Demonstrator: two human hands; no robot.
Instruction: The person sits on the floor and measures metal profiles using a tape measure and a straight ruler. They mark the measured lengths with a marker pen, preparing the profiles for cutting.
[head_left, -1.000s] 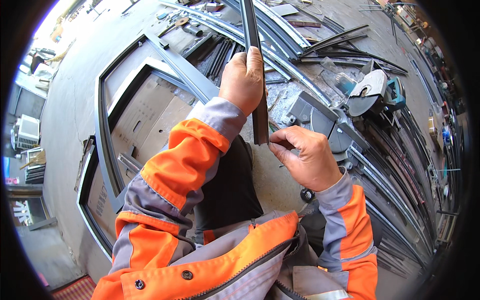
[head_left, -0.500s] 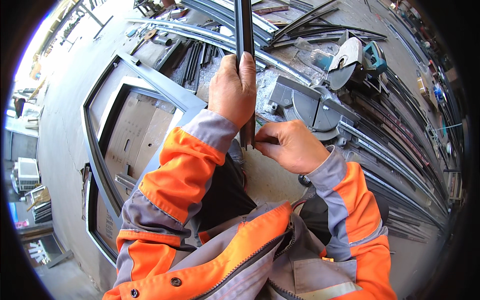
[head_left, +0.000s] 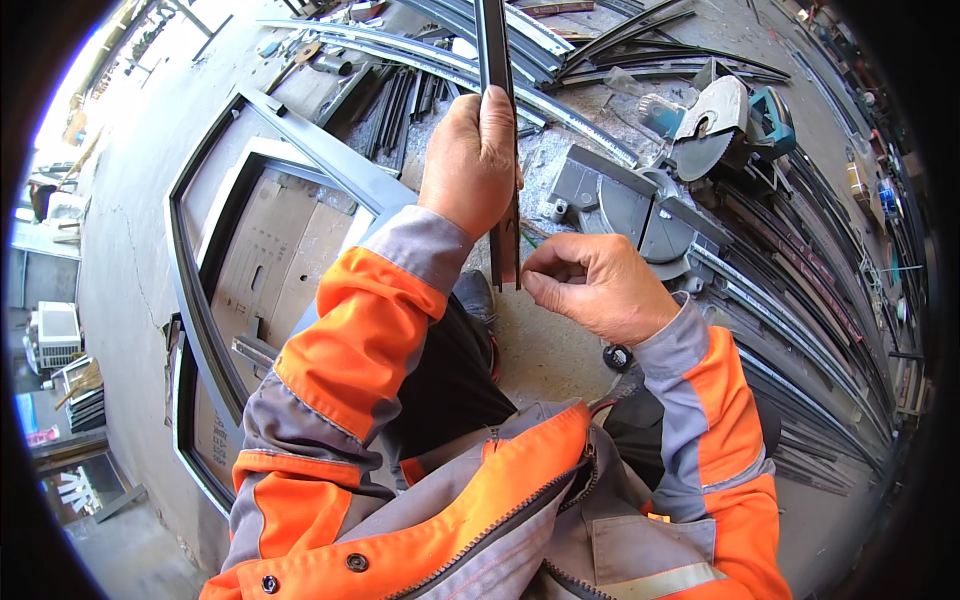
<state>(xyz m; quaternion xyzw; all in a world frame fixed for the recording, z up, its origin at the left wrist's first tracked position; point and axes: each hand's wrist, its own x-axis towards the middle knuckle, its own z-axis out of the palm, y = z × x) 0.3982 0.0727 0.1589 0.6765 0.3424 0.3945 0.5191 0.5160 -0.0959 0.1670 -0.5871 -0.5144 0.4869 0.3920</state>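
Dark strip (head_left: 507, 245), left hand (head_left: 470, 165) gripping it, right hand (head_left: 605, 285) beside its lower end, fingers pinched together

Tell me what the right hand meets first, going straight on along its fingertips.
Likely the lower end of the dark profile, which the left hand grips; the right hand is just beside it, though depth and any contact are unclear.

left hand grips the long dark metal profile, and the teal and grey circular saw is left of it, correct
The side is wrong: in the head view the teal and grey circular saw is right of the long dark metal profile, which the left hand does grip.
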